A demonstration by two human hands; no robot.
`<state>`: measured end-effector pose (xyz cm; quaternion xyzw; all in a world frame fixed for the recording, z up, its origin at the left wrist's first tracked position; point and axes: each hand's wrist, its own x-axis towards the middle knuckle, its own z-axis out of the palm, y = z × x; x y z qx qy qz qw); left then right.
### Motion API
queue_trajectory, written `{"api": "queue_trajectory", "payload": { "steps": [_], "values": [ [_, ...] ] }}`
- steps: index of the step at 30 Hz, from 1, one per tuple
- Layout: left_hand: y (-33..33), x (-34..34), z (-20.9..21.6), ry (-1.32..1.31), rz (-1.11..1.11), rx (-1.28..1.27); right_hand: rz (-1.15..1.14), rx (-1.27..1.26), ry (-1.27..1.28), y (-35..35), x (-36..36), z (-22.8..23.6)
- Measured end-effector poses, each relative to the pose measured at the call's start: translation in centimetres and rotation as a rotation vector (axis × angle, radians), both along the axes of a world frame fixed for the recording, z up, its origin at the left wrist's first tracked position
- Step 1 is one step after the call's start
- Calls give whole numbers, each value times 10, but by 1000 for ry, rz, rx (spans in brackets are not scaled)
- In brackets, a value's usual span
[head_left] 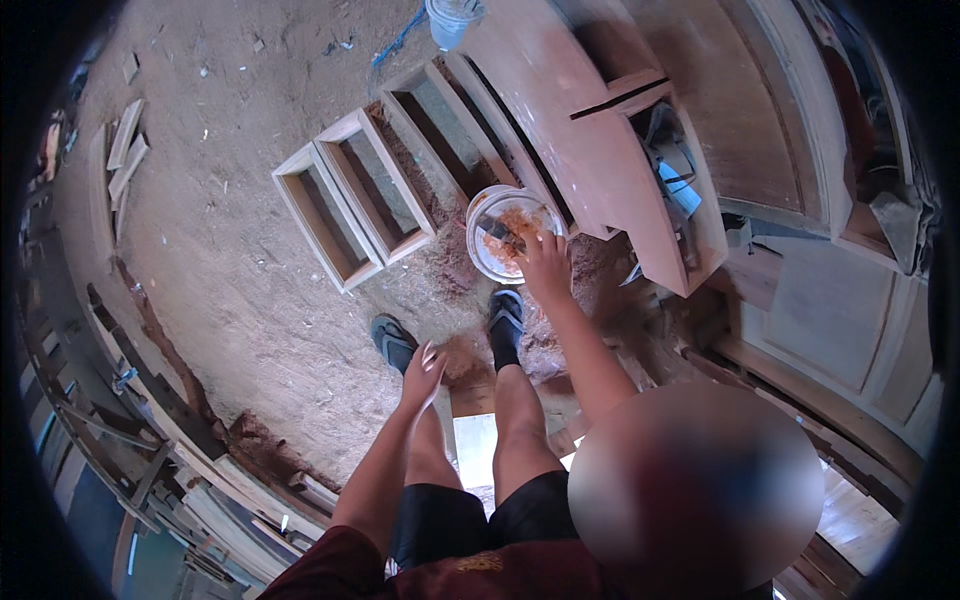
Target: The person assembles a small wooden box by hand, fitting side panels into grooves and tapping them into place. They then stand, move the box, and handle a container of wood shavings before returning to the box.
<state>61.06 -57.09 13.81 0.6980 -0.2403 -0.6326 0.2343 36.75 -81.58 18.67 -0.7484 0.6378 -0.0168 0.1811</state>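
Note:
My right hand [545,262] is closed over a white bucket [472,240], gripping a small tool with a dark, broad end [494,229]. Whether that is a brush or a scraper I cannot tell. Orange-brown matter [518,218] is smeared over the pale surface at the bucket's top, around the tool. My left hand [427,372] hangs in front of my left leg, its fingers loosely apart and nothing visible in them. Just beyond the bucket, several open rectangular wooden frames [378,185] lie in a row on the ground.
To the right stands a pinkish wooden cabinet [600,190] with odds and ends in its open compartment. A light bucket [452,25] is at the far edge. Wood offcuts [125,160] and stacked planks [225,520] lie leftward. A blurred round patch [695,490] hides the lower right.

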Motion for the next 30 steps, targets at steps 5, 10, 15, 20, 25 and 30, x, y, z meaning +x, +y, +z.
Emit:
{"api": "queue_trajectory", "payload": {
  "steps": [5, 10, 15, 20, 25, 30],
  "values": [
    [-166, -53, 45, 104, 227, 73, 16, 105, -156, 0, -26, -2],
    [-228, -76, 9, -335, 2, -202, -449, 154, -782, 42, -59, -9],
    [-243, -105, 20, -457, -90, -289, -703, 305, -845, 78, -79, -18],
    [-244, -113, 11, -512, -75, -263, -661, 364, -889, 95, -76, -20],
    [-247, -92, -11, -677, -104, -282, -739, 704, -989, 90, -62, -16],
    [-257, -85, 5, -670, -111, -277, -746, 830, -907, 80, -51, -29]
  ]
}}
